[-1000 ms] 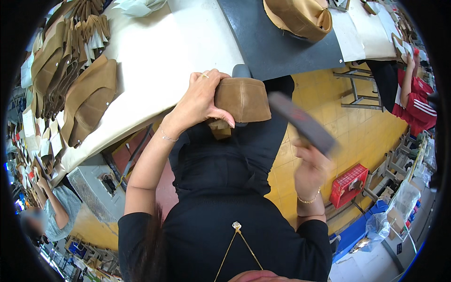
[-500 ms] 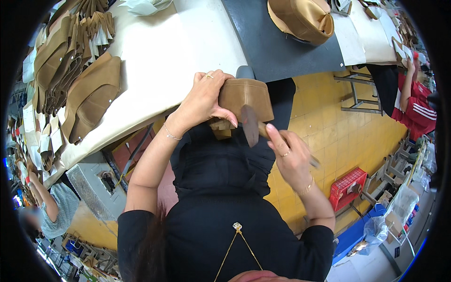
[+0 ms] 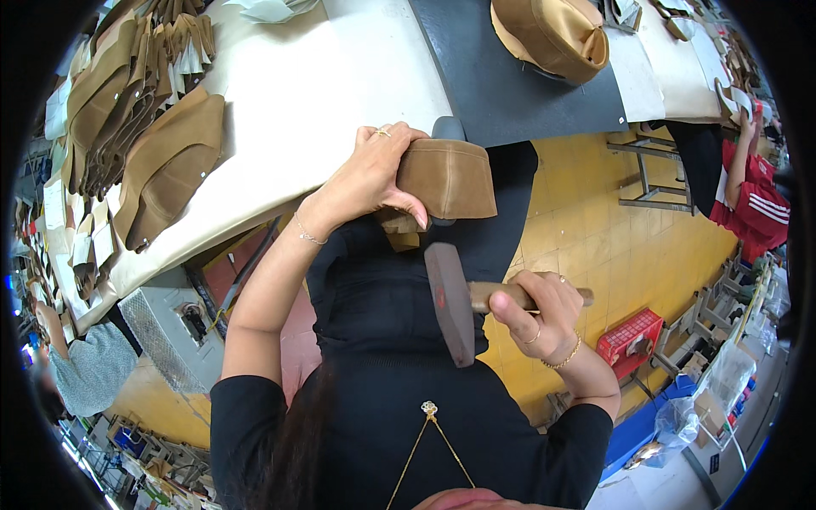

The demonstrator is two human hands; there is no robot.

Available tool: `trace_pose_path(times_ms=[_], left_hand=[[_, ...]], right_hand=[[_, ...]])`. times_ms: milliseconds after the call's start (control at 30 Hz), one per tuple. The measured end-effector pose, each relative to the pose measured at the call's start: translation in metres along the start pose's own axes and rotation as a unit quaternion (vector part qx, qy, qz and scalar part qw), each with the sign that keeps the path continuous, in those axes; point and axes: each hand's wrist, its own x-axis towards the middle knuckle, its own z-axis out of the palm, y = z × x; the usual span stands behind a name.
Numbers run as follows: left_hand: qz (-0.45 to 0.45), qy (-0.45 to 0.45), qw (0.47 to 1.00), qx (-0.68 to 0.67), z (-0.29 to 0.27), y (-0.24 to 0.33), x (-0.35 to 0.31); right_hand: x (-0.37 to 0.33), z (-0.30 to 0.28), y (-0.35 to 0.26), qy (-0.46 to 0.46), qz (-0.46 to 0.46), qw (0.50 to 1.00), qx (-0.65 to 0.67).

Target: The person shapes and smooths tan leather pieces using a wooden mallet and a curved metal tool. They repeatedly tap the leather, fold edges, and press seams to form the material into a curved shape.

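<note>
My right hand (image 3: 540, 316) is closed round the wooden handle of a hammer (image 3: 450, 302); its broad dark metal head hangs in front of my body, apart from the leather. With my left hand (image 3: 374, 174) I grip the left side of a brown stitched leather upper (image 3: 450, 178), fingers over its far edge and thumb on its near side. The upper sits over a dark grey rounded support (image 3: 448, 128) that shows behind it. A vertical seam runs down the upper's front. Just below my left thumb a wooden block (image 3: 402, 241) partly shows.
A pale worktable (image 3: 340, 76) carries stacked brown leather pieces (image 3: 174, 166) at the left. A tan leather upper (image 3: 557, 38) lies on a dark mat (image 3: 476, 85). A metal stool (image 3: 650, 174), a red crate (image 3: 631, 342) and a person in red (image 3: 752, 200) are on the right.
The hammer has come back from the upper toward my body, lower in view, and its head has swung into clear sight. My left hand keeps its hold on the upper.
</note>
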Motion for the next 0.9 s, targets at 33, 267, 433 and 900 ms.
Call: trace_pose_path(times_ms=[33,267,433,900], left_hand=[[-0.002,-0.002,1.0,0.0,0.001,0.0,0.001],[-0.003,-0.003,1.0,-0.001,0.001,0.001,0.001],[-0.009,-0.004,1.0,0.0,0.001,0.0,0.001],[-0.027,-0.001,1.0,-0.008,0.0,0.005,0.002]], right_hand=[[-0.005,0.001,0.005,-0.035,0.008,0.999,-0.033],[-0.005,0.006,0.015,-0.028,-0.008,0.999,-0.043],[0.012,0.007,0.016,-0.083,0.06,0.993,-0.064],[0.072,-0.018,0.038,-0.142,0.071,0.984,-0.077]])
